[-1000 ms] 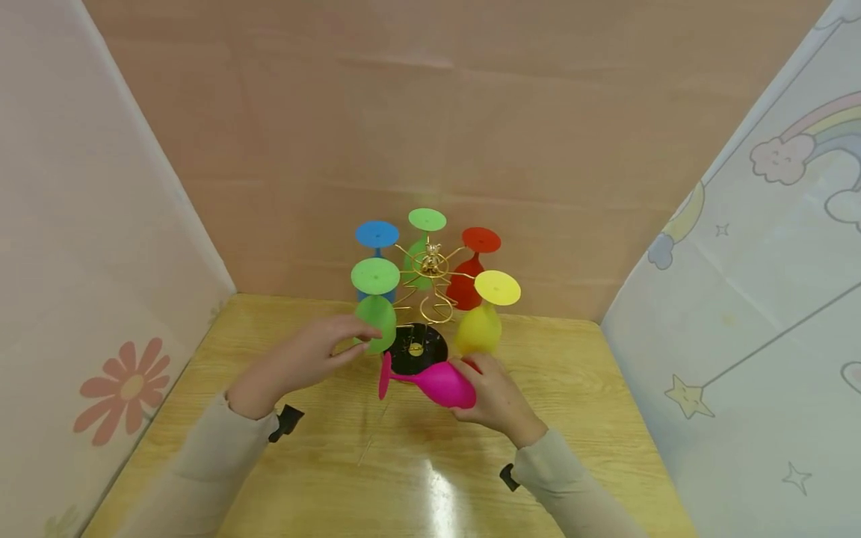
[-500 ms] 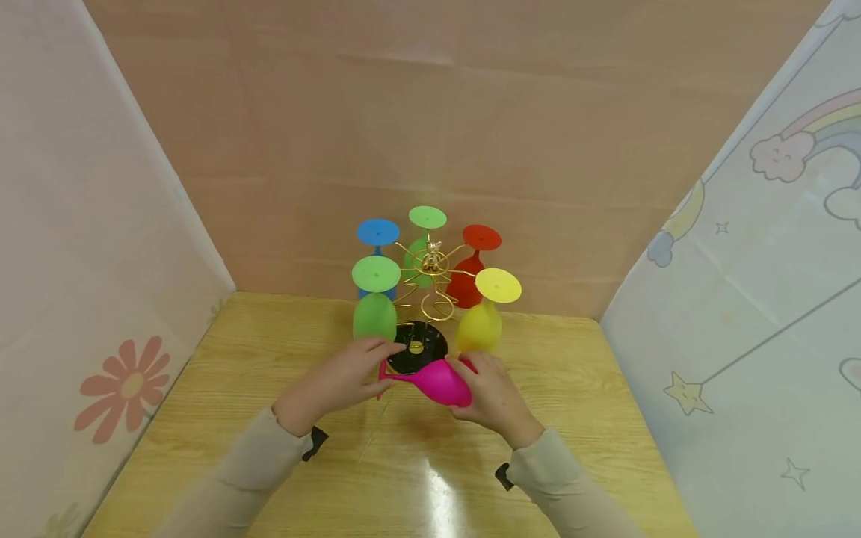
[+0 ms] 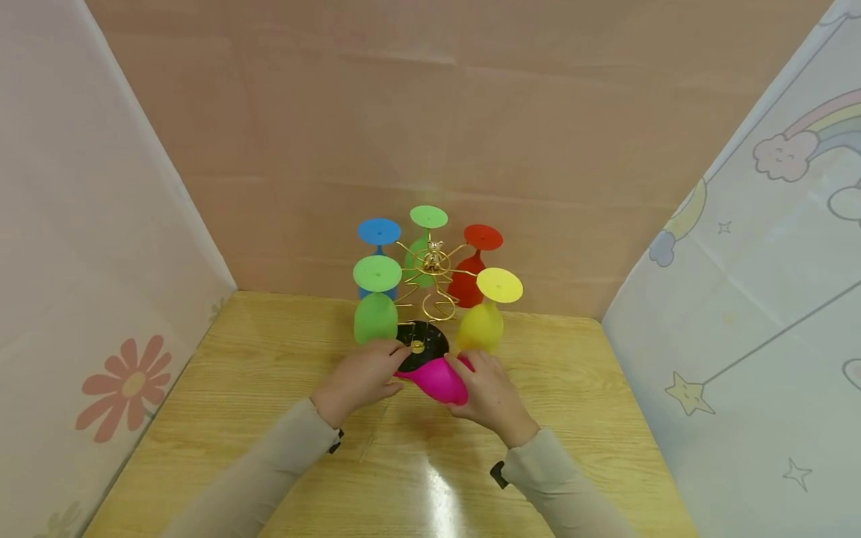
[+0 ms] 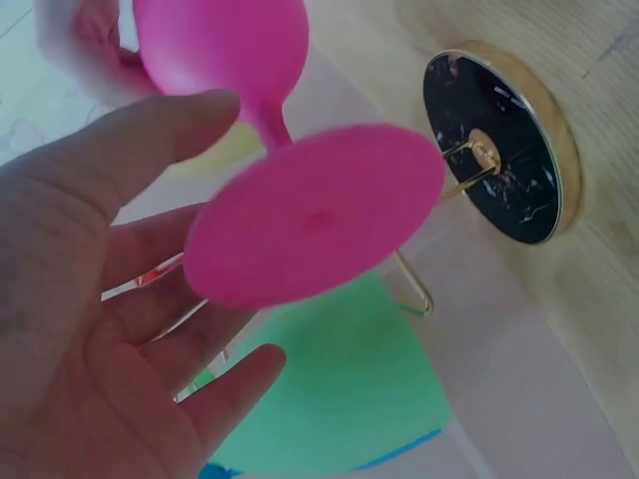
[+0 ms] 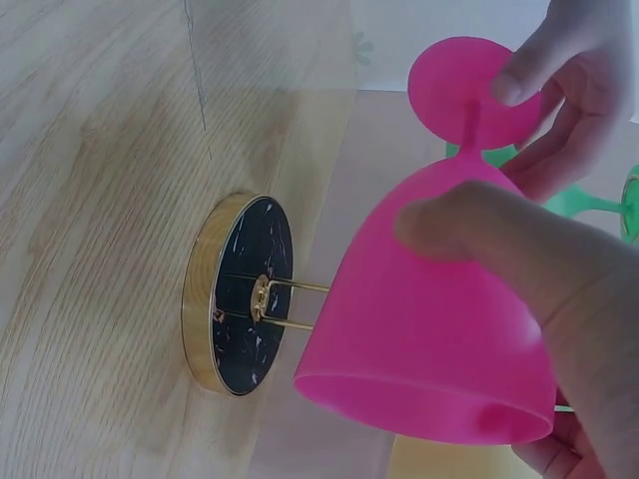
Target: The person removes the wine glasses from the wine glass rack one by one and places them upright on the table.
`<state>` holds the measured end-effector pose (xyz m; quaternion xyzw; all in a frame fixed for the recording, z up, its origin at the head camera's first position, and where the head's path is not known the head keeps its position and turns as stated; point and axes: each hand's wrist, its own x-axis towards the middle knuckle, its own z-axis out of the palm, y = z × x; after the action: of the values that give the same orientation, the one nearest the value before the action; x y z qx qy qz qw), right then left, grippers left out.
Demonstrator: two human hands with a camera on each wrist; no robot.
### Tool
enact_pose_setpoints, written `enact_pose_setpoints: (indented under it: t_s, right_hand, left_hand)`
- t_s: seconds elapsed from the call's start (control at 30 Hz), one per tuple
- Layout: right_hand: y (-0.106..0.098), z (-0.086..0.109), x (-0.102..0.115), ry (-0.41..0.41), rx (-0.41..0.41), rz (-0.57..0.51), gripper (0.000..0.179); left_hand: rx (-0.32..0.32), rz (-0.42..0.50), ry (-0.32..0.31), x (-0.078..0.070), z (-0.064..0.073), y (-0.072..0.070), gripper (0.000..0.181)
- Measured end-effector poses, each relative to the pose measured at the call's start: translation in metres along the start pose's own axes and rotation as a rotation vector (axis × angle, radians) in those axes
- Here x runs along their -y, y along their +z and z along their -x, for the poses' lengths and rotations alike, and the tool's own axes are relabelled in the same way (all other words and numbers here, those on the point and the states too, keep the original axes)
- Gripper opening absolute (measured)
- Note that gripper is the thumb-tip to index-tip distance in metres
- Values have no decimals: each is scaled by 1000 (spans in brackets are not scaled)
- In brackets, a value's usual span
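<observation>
A bright pink plastic goblet (image 3: 439, 381) lies tilted sideways in front of the rack's round black base (image 3: 430, 346). My right hand (image 3: 489, 396) grips its bowl, thumb along the outside, near the wide mouth (image 5: 429, 404). At the other end my left hand (image 3: 359, 377) surrounds the stem and flat round foot (image 4: 315, 215). The left thumb and fingers are spread loosely there; whether they touch the goblet is unclear. Behind, a gold wire rack (image 3: 437, 288) topped by a small gold bear (image 3: 433, 255) holds several upside-down goblets, among them a green one (image 3: 375, 317) and a yellow one (image 3: 480, 326).
A blue goblet (image 3: 379, 232), a red goblet (image 3: 467, 280) and another green goblet (image 3: 428, 217) hang on the rack's far side. The wooden table (image 3: 565, 418) is bounded by a tan back panel (image 3: 437, 112) and printed side panels (image 3: 747, 299).
My left hand has moved right and slightly down, from beside the green goblet to the pink goblet's foot and stem. The right hand keeps its grip with only a slight shift.
</observation>
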<state>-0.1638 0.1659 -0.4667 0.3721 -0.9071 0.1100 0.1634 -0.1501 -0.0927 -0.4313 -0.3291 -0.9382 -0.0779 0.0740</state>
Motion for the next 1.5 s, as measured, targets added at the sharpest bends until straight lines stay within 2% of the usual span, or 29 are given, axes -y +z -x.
enact_pose_setpoints:
  t_s: [0.17, 0.33, 0.47, 0.67, 0.97, 1.37, 1.5]
  right_hand:
    - [3, -2, 2, 6, 4, 5, 76]
    - [6, -4, 4, 12, 6, -25, 78]
    - [6, -5, 6, 8, 5, -31, 80]
    - [7, -6, 7, 1, 13, 9, 80]
    - [7, -6, 8, -1, 18, 5, 77]
    - [7, -6, 11, -30, 6, 26, 79]
    - [8, -6, 10, -27, 16, 18, 80]
  left_hand:
    - [-14, -158, 54, -3, -7, 12, 35]
    - [-28, -241, 30, -7, -10, 19, 17]
    - [-33, -289, 21, -11, -10, 24, 11]
    - [28, -276, -18, -16, -12, 30, 8]
    - [72, -290, -46, -15, -12, 36, 7]
    - [14, -376, 10, -10, -6, 38, 19]
    - [1, -375, 19, -9, -5, 40, 18]
